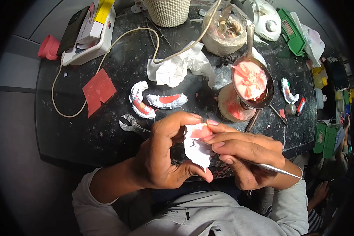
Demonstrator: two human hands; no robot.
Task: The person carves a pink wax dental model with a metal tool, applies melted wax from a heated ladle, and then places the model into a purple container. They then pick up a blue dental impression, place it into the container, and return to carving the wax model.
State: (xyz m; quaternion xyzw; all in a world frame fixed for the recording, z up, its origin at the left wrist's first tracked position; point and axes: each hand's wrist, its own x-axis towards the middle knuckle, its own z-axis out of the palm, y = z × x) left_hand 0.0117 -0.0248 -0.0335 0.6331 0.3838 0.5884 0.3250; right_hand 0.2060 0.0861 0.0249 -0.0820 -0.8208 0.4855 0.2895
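Observation:
My left hand (pixel 161 151) is closed around a white plaster dental cast (pixel 197 152), thumb below and index finger above. Pink wax (pixel 199 131) covers the upper part of the cast, and a small dark mark shows on its white face. In my right hand (pixel 253 153) is a thin metal wax carver (pixel 281 170), its one end pointing out to the right; the other end is hidden by the fingers. The right fingertips touch the waxed edge of the cast. Beyond the hands lie two more plaster casts with pink wax, one curved (pixel 137 98) and one flatter (pixel 167 101).
A ladle (pixel 268 88) of pink wax rests over a stained pot (pixel 227 104). A red wax sheet (pixel 99 92), a wrench (pixel 130 124) and crumpled paper (pixel 175 69) lie on the black table (pixel 74 137). A cable (pixel 124 35) crosses the back. Other people's hands (pixel 321 190) show far right.

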